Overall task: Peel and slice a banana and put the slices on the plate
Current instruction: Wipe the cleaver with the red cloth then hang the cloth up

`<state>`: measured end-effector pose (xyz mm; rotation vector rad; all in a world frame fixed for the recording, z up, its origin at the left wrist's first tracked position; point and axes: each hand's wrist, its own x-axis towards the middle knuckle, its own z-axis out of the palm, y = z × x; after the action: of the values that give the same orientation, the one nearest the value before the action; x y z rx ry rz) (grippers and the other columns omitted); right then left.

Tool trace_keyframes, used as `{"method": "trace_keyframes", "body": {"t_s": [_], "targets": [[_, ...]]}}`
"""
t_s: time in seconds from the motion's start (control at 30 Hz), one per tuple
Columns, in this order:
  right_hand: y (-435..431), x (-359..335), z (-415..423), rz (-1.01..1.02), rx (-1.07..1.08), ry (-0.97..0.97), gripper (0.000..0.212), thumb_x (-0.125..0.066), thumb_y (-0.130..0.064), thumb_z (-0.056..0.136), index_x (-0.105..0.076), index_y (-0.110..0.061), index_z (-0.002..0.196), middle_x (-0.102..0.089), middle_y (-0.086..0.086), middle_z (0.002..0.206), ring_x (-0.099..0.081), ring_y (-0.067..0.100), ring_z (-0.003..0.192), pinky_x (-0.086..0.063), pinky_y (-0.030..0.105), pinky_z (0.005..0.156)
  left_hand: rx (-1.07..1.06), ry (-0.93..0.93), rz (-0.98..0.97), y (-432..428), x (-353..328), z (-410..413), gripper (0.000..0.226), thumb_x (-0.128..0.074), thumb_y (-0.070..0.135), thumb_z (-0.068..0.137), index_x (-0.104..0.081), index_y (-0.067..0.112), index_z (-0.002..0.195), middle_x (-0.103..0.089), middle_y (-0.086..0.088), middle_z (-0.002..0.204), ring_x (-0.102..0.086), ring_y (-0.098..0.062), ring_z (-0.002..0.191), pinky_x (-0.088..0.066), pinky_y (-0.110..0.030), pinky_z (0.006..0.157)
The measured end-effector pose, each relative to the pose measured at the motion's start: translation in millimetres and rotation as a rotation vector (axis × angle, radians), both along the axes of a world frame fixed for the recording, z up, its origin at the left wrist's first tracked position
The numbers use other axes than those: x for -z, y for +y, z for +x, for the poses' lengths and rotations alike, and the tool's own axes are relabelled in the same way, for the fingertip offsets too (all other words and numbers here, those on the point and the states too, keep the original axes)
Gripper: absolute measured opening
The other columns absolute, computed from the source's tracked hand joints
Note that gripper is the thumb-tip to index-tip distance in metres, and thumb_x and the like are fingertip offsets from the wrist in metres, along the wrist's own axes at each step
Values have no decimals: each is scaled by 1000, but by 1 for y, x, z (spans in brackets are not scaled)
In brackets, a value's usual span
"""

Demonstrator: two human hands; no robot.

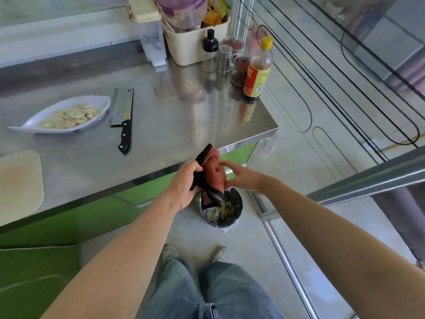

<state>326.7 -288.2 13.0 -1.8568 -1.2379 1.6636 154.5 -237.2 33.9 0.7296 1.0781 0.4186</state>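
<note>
A reddish cloth with dark stripes (212, 174) was held between both hands just past the counter's near edge. The left hand (184, 184) was closed around the cloth's dark edge, while the right hand (239, 176) was pressed against its other side with the fingers curled into the fabric; whether these were pinching or only rubbing could not be told. Directly below the hands, at six o'clock from them, a round bin (222, 210) was seen on the floor with peel-like scraps inside.

On the steel counter (184, 125), a cleaver (123, 116) was laid flat at about ten o'clock from the hands, its black handle turned toward the person. Just beside the blade, at nine o'clock from it, the white plate (30, 125) was found, with the banana slices (71, 117) heaped in it. A pale cutting board (18, 180) was seen at the counter's left edge, bare of fruit.

The peeling, slicing and plating were judged complete; no unsliced banana was visible. Only the wiping of hands and tidying appeared to be left.
</note>
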Motion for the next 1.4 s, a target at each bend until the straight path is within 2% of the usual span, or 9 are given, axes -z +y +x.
{"method": "trace_keyframes", "body": {"t_s": [0.1, 0.2, 0.27, 0.33, 0.53, 0.77, 1.0, 1.27, 1.4], "targets": [[4, -3, -16, -59, -16, 173, 49, -69, -9, 69, -57, -4, 116, -63, 6, 104, -57, 20, 99, -45, 25, 89, -106, -2, -69, 5, -4, -15, 22, -37, 12, 89, -57, 15, 81, -59, -1, 70, -50, -14, 67, -38, -27, 63], [11, -1, -24, -28, 43, 238, 49, -72, -12, 67, -63, -7, 116, -68, 15, 111, -64, 28, 103, -49, 38, 97, -152, 316, 150, 10, 6, -34, 10, -49, 18, 92, -55, 14, 99, -54, -7, 98, -52, -16, 83, -40, -29, 69], [19, -5, -34, 9, 64, 242, 44, -73, -9, 72, -63, -13, 115, -69, 15, 108, -66, 29, 95, -52, 41, 89, -77, 486, 334, 9, 17, -51, 52, -64, 31, 90, -42, 11, 132, -40, -3, 125, -45, -16, 112, -37, -29, 92], [29, -12, -49, 43, 37, 248, 34, -66, -4, 80, -63, -16, 112, -70, 9, 100, -65, 24, 88, -54, 34, 78, 36, 305, 324, 8, 23, -65, 76, -69, 42, 84, -30, 16, 145, -36, 6, 136, -41, -11, 125, -33, -29, 102], [66, -33, -96, 197, 111, 210, 23, -57, 2, 85, -66, -19, 89, -63, 0, 80, -58, 12, 72, -50, 20, 66, -39, 250, 446, 21, 28, -88, 13, -60, 11, 93, -66, 14, 104, -69, -7, 95, -64, -20, 89, -52, -33, 82], [110, -18, -150, 108, 95, 299, 28, -53, -3, 93, -49, -12, 119, -60, 10, 103, -57, 14, 75, -45, 16, 56, -108, 506, 569, 73, 26, -138, 19, -46, 17, 100, -59, 17, 113, -66, -15, 99, -65, -32, 78, -55, -38, 52], [184, 4, -208, 132, 218, -18, 33, -51, -13, 94, -46, -11, 126, -58, 14, 105, -61, 23, 85, -53, 40, 80, -153, 721, 544, 130, 29, -202, 24, -43, 24, 98, -60, 14, 111, -61, -4, 100, -58, -24, 93, -46, -35, 76], [248, 45, -250, 286, 5, -575, 51, -61, -38, 87, -43, -24, 133, -36, 9, 121, -50, 29, 104, -50, 41, 83, -79, 854, 517, 184, 56, -248, 25, -53, 28, 94, -54, 10, 111, -60, -3, 99, -59, -30, 97, -45, -36, 77], [257, 49, -250, 294, 61, -633, 34, -58, -13, 83, -47, -14, 115, -37, 11, 115, -52, 34, 96, -46, 36, 72, 81, 1182, 678, 191, 63, -250, 51, -63, 35, 87, -43, 11, 128, -47, -13, 122, -49, -32, 111, -42, -39, 88]]}}
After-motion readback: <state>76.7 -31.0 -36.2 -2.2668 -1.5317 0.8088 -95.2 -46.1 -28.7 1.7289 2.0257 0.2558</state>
